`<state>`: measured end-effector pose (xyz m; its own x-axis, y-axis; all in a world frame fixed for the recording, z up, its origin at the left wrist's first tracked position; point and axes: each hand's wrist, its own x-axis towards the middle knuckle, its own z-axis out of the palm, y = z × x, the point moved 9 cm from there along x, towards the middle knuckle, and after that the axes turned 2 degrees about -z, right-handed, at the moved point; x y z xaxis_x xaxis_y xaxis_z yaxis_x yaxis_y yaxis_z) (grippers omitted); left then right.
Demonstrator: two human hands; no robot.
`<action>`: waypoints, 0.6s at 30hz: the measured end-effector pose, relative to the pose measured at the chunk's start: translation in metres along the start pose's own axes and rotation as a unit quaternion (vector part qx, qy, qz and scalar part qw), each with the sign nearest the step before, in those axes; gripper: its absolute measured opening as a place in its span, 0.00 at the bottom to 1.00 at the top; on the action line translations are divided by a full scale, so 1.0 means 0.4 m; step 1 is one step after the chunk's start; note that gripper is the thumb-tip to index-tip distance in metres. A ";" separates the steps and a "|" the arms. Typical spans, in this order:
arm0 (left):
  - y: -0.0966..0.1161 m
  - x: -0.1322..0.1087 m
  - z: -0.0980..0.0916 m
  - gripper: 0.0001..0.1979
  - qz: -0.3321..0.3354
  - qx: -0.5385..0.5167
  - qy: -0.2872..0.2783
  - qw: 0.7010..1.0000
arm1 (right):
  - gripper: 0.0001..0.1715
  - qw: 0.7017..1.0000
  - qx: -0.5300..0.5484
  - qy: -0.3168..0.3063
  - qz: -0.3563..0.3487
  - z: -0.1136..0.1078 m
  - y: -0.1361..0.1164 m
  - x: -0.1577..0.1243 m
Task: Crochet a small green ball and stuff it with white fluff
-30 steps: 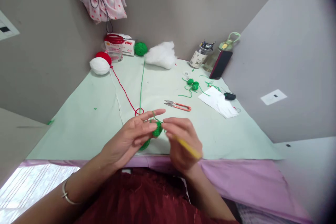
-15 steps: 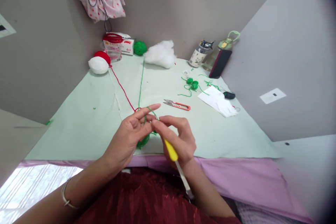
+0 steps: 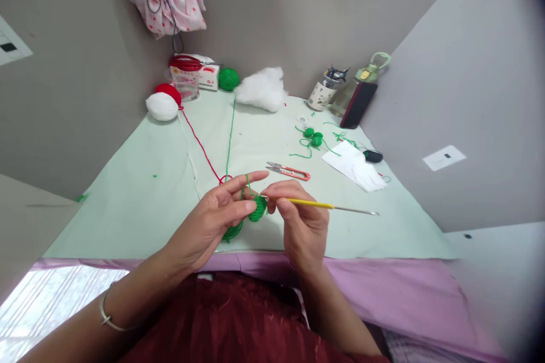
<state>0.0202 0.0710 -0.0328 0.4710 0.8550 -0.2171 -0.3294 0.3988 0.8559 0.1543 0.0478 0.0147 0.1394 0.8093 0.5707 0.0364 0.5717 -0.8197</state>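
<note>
My left hand (image 3: 215, 221) pinches a small green crochet piece (image 3: 257, 210) between thumb and fingers, with green yarn looped over the raised index finger. My right hand (image 3: 298, 221) grips a yellow-handled crochet hook (image 3: 317, 204), its hook end at the green piece and its metal tail pointing right. The green strand (image 3: 230, 136) runs back across the pale green table (image 3: 140, 198) to a green yarn ball (image 3: 229, 79) at the far edge.
Red-handled thread snips (image 3: 289, 171) lie just beyond my hands. A white and red yarn ball (image 3: 163, 104), white stuffing (image 3: 261, 89), small green crochet pieces (image 3: 313, 137), white paper (image 3: 353, 165), a phone (image 3: 357, 104), a jar (image 3: 323, 91) and a bottle stand farther back.
My right hand turned the hook from pointing down toward my lap to lying level with its tail to the right. The green piece shows again between my fingers.
</note>
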 end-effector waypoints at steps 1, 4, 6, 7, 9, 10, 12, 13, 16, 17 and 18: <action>0.001 0.000 0.000 0.24 0.001 0.005 0.004 1.000 | 0.09 1.000 -0.001 0.003 -0.002 0.000 -0.003 -0.002; 0.011 0.000 -0.005 0.24 0.018 0.001 0.027 0.999 | 0.09 1.000 -0.027 0.003 -0.007 0.002 -0.014 -0.007; 0.015 0.001 -0.005 0.24 0.022 -0.013 0.029 0.999 | 0.09 0.999 -0.047 0.001 -0.012 0.002 -0.021 -0.009; 0.015 0.002 -0.004 0.24 0.018 -0.022 0.023 0.999 | 0.09 0.999 -0.046 0.005 -0.013 -0.002 -0.022 -0.009; 0.012 0.004 -0.006 0.23 0.002 -0.040 0.011 0.999 | 0.09 1.000 -0.008 0.026 0.002 -0.017 -0.011 -0.005; 0.009 0.005 -0.008 0.23 -0.007 -0.049 0.006 0.999 | 0.09 0.999 0.024 0.039 0.021 -0.026 0.002 -0.002; 0.004 0.006 -0.010 0.23 -0.024 -0.064 -0.002 0.998 | 0.09 0.991 0.091 0.062 0.072 -0.038 0.033 0.003; 0.003 0.006 -0.008 0.23 -0.027 -0.067 -0.008 0.997 | 0.09 0.986 0.120 0.067 0.093 -0.039 0.046 0.004; 0.006 0.006 0.001 0.22 -0.007 -0.045 -0.013 0.999 | 0.10 0.981 0.156 0.048 0.109 -0.021 0.053 0.005; 0.008 0.006 0.004 0.22 0.008 -0.030 -0.012 0.999 | 0.09 0.985 0.140 0.035 0.097 -0.013 0.045 0.004; 0.010 0.005 0.006 0.21 0.023 -0.014 -0.011 1.000 | 0.09 0.990 0.111 0.021 0.080 -0.006 0.035 0.002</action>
<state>0.0219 0.0736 -0.0285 0.4723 0.8652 -0.1682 -0.3734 0.3693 0.8510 0.1574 0.0562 0.0034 0.1678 0.8879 0.4284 -0.2077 0.4566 -0.8651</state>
